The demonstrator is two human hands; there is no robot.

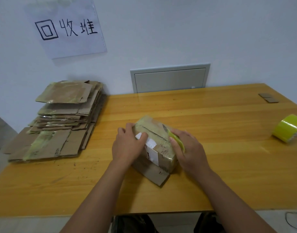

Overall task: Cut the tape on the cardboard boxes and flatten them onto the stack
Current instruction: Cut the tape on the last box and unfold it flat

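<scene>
Head view: small brown cardboard box wrapped in yellowish tape (pixel 155 145) sat mid-way across glossy yellow wooden tabletop (pixel 211 165), angled, directly before person. Left hand (pixel 127 145) curled over box's near-left edge, fingers clamped on top by white label, likely bracing box against blade pull. Right hand (pixel 188 148) closed its grip round yellow-green utility cutter (pixel 177 140), tip on top seam, so tape cutting judged underway. Stack of flattened cardboard sheets (pixel 60 121) waited at tabletop's left end, under handwritten paper sign (pixel 67 29). Yellow tape roll (pixel 289 128) lay far right.
</scene>
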